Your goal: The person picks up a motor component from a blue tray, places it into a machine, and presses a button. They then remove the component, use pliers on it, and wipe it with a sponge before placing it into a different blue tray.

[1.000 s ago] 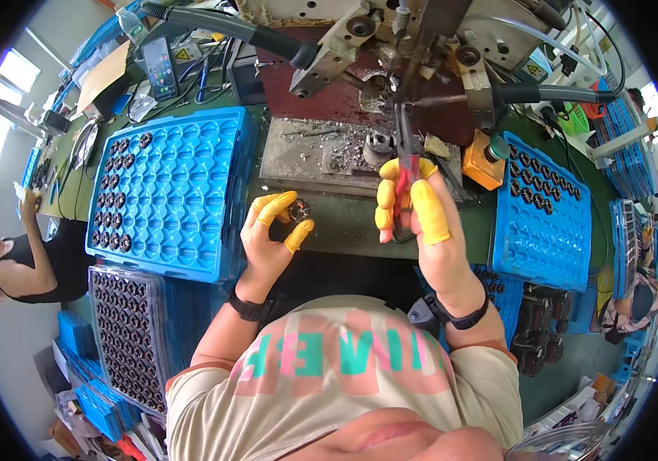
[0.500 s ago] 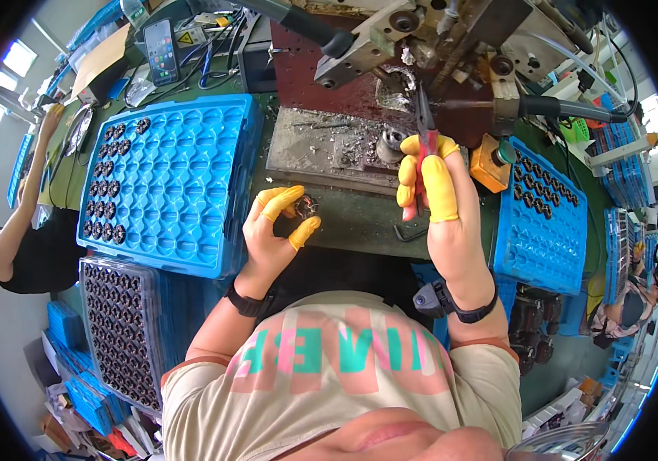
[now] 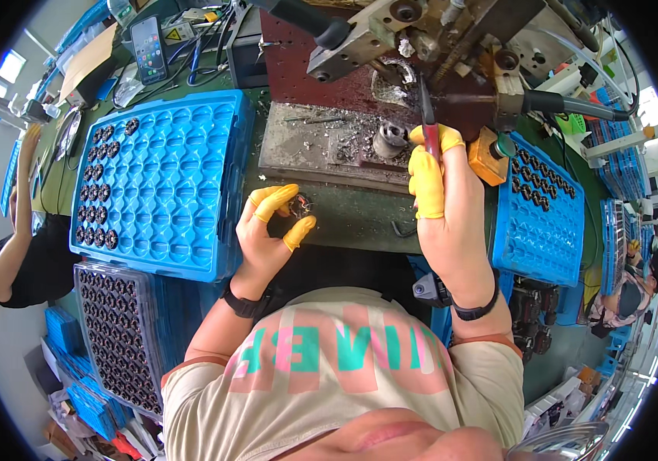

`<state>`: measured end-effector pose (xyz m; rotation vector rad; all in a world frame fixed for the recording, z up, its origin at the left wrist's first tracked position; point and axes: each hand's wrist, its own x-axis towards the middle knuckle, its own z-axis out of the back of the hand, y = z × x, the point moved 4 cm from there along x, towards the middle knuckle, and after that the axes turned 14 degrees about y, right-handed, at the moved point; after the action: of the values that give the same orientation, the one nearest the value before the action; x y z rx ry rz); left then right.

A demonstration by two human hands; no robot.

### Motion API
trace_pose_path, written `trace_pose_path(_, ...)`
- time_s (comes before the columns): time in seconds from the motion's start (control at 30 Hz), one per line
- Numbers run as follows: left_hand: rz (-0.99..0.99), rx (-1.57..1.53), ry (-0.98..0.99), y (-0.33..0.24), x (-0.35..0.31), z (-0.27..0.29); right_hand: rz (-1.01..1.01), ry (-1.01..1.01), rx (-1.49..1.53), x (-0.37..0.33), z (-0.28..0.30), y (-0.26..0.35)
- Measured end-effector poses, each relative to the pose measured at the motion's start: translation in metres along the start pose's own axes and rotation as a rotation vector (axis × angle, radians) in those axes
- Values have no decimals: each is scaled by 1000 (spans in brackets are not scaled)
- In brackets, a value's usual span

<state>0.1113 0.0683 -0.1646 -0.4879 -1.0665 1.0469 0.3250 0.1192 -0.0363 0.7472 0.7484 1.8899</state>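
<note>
My left hand, with yellow finger covers, pinches a small round dark coil part with reddish wires between thumb and fingers. It hovers over the near edge of the green bench. My right hand, also in yellow finger covers, is wrapped round red-handled pliers. Their dark jaws point away from me, beside a silvery crusted hollow under the machine. Just left of the right hand stands a round metal fixture on a scrap-strewn metal plate. My fingers hide much of the handles.
A blue tray partly filled with coil parts lies left, another blue tray right. Below the left one is a full clear tray. Machine arms overhang the back. An orange box stands by my right hand. Other people work at both sides.
The right hand has turned slightly, and the pliers' lower handle is now hidden behind it. The left hand keeps the coil part in nearly the same place. The view has shifted a little.
</note>
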Motion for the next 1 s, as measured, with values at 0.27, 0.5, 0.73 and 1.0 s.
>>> trace_pose_path(0.27,9,17,-1,1,0,-1,130,-91,-156,2,2,4)
trace_pose_path(0.5,8,38,-35,1,1,-2,178,-123,-222,2,1,4)
trace_pose_path(0.73,-4,10,-25,2,2,-3,153,-123,-217,2,0,8)
trace_pose_path(1.0,7,57,1,3,-1,-1,60,71,247,-6,2,-3)
